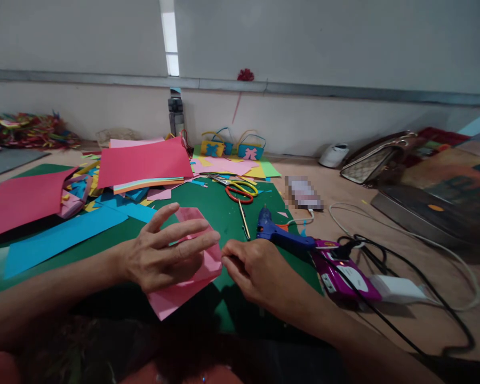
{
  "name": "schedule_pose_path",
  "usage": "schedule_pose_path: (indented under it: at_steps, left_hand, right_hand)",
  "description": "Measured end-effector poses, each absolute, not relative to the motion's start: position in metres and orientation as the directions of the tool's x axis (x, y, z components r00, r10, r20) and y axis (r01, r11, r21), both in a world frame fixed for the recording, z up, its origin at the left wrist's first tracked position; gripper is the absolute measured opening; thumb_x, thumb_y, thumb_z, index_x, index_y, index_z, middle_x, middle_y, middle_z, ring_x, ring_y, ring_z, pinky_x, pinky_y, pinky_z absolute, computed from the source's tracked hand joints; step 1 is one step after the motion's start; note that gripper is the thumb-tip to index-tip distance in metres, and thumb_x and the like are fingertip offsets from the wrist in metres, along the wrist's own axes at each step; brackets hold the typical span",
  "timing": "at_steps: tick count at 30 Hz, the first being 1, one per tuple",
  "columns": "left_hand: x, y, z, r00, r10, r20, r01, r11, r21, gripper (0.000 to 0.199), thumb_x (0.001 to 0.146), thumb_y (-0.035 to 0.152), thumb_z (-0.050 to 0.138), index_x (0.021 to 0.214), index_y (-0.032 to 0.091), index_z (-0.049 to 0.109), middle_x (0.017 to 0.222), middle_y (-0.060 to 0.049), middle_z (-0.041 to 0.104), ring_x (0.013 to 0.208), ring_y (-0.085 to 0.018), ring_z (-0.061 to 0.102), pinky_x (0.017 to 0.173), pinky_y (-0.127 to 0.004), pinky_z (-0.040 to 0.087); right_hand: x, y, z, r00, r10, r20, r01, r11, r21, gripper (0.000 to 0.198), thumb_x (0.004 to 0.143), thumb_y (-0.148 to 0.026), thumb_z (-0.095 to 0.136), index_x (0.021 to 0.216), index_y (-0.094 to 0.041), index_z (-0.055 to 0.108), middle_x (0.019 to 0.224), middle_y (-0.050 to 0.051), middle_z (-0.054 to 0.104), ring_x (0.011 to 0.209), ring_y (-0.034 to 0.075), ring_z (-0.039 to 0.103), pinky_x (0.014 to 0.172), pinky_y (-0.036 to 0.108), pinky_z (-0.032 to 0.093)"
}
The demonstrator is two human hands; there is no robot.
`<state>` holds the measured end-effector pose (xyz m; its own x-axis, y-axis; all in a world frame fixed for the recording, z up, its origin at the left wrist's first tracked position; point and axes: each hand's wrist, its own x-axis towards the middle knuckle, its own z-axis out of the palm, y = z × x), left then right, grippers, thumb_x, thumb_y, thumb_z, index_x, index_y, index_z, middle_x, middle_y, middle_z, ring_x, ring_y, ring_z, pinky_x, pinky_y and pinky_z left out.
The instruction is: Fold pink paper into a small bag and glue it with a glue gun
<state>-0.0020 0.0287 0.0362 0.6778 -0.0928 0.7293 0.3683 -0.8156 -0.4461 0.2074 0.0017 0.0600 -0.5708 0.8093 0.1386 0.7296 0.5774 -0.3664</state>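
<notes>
Near the front of the green mat (220,213) is a folded piece of pink paper (176,300), its sides standing up like a small open pocket. My left hand (164,256) grips it from the left, the index finger curled against the paper and the thumb hidden below; the other fingers stretch out over it. At the paper's right edge, my right hand (256,266) is closed in a pinch, its fingertips at that edge. Beyond my hands lie scissors with red and yellow handles (240,193) and a thin stick-like tool (244,218). A blue glue gun (282,232) rests right of these.
Red sheets (144,162) and blue strips (64,240) cover the left side. Small paper bags (251,152) stand at the back. A purple power strip (344,277) with black and white cables, a phone (304,192) and a handbag (378,160) are on the right.
</notes>
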Motion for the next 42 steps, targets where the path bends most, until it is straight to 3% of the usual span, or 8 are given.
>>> schedule_pose_path:
  at_steps: [8, 17, 20, 24, 29, 34, 42]
  left_hand:
    - [0.004, 0.027, 0.027, 0.664, -0.064, 0.745, 0.337, -0.864, -0.375, 0.008, 0.071, 0.013, 0.058, 0.075, 0.020, 0.059, 0.106, 0.000, 0.067, 0.109, -0.020, 0.055, 0.108, -0.053, 0.024]
    - [0.004, 0.024, 0.029, 0.645, -0.045, 0.763, 0.352, -0.869, -0.349, 0.011, 0.073, 0.009, 0.056, 0.066, 0.018, 0.055, 0.099, -0.004, 0.068, 0.099, -0.020, 0.059, 0.099, -0.053, 0.035]
    - [0.001, 0.025, 0.030, 0.652, -0.039, 0.757, 0.362, -0.861, -0.356, 0.010, 0.074, 0.011, 0.059, 0.069, 0.018, 0.055, 0.106, -0.005, 0.065, 0.107, -0.022, 0.054, 0.099, -0.055, 0.034]
    - [0.000, 0.025, 0.030, 0.654, 0.014, 0.756, 0.442, -0.819, -0.367, 0.013, 0.072, 0.017, 0.066, 0.080, 0.023, 0.058, 0.117, -0.001, 0.060, 0.119, -0.020, 0.044, 0.105, -0.055, 0.029]
    - [0.004, 0.022, 0.033, 0.602, 0.045, 0.797, 0.488, -0.811, -0.323, 0.015, 0.071, 0.016, 0.068, 0.077, 0.024, 0.056, 0.113, 0.003, 0.061, 0.118, -0.016, 0.044, 0.109, -0.051, 0.025]
    - [0.004, 0.021, 0.037, 0.596, 0.057, 0.801, 0.441, -0.857, -0.267, 0.014, 0.075, 0.013, 0.062, 0.066, 0.021, 0.054, 0.109, -0.002, 0.062, 0.115, -0.020, 0.046, 0.103, -0.058, 0.028]
    - [0.001, 0.023, 0.042, 0.560, 0.126, 0.819, 0.429, -0.890, -0.157, 0.020, 0.081, 0.012, 0.052, 0.062, 0.019, 0.055, 0.100, -0.004, 0.062, 0.099, -0.019, 0.051, 0.098, -0.054, 0.034]
  right_hand:
    - [0.204, -0.001, 0.053, -0.575, 0.797, 0.183, 0.681, 0.591, -0.432, 0.013, 0.081, -0.012, 0.048, 0.072, -0.015, 0.057, 0.060, 0.000, 0.059, 0.051, 0.009, 0.049, 0.052, 0.023, 0.030]
    - [0.204, -0.006, 0.048, -0.594, 0.737, 0.323, 0.653, 0.676, -0.343, 0.011, 0.080, -0.012, 0.050, 0.073, -0.016, 0.058, 0.058, 0.000, 0.058, 0.052, 0.010, 0.051, 0.052, 0.022, 0.031]
    - [0.205, -0.007, 0.048, -0.623, 0.682, 0.383, 0.638, 0.727, -0.256, 0.012, 0.078, -0.010, 0.050, 0.070, -0.016, 0.055, 0.057, -0.001, 0.057, 0.053, 0.010, 0.048, 0.052, 0.023, 0.030]
    - [0.204, -0.007, 0.045, -0.668, 0.566, 0.484, 0.624, 0.780, -0.050, 0.022, 0.080, -0.009, 0.041, 0.062, -0.017, 0.050, 0.052, -0.001, 0.052, 0.048, 0.012, 0.040, 0.054, 0.026, 0.029]
    - [0.201, -0.008, 0.042, -0.705, 0.484, 0.518, 0.625, 0.769, 0.133, 0.029, 0.083, -0.006, 0.035, 0.060, -0.018, 0.048, 0.053, 0.000, 0.051, 0.048, 0.013, 0.042, 0.062, 0.029, 0.033]
    - [0.198, -0.010, 0.041, -0.707, 0.450, 0.546, 0.636, 0.742, 0.212, 0.027, 0.086, -0.009, 0.036, 0.067, -0.017, 0.054, 0.054, 0.000, 0.053, 0.050, 0.015, 0.045, 0.072, 0.032, 0.036]
    - [0.198, -0.013, 0.041, -0.753, 0.397, 0.525, 0.611, 0.719, 0.333, 0.027, 0.081, -0.004, 0.034, 0.072, -0.014, 0.058, 0.056, 0.003, 0.055, 0.050, 0.016, 0.045, 0.074, 0.037, 0.038]
